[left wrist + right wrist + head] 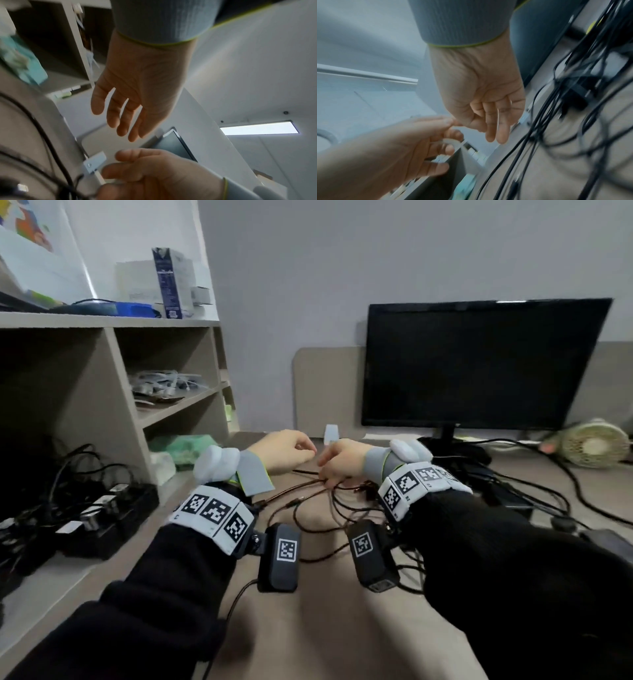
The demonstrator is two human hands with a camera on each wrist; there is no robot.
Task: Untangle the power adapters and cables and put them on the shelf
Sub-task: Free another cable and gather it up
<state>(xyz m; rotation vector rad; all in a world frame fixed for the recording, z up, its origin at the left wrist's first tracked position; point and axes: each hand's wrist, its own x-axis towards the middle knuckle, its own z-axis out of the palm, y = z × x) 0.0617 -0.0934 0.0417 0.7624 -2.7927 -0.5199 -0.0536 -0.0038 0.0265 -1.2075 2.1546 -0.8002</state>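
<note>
Head view, centre of the frame: the left hand (286, 450) and the right hand (342, 462) meet above a tangle of black cables (329, 501) spread on the counter (329, 628). The right hand's fingers (494, 128) curl down toward the cables; whether they pinch a strand cannot be told. In the left wrist view the left hand's fingers (118, 117) hang relaxed, yet in the right wrist view they seem to pinch something thin and pale, so its grip is uncertain. Black power adapters (102, 522) already lie on the lowest level of the shelf (178, 409), at the left of the frame.

Likely risks: pulling one strand may tighten the knot, or drag cables that run toward the monitor (479, 361) and the small fan (594, 445) at the right edge.

Both wrist views are blurred; the sleeves and wrist cameras cover the near part of the tangle, and no adapter within it is discernible.
</note>
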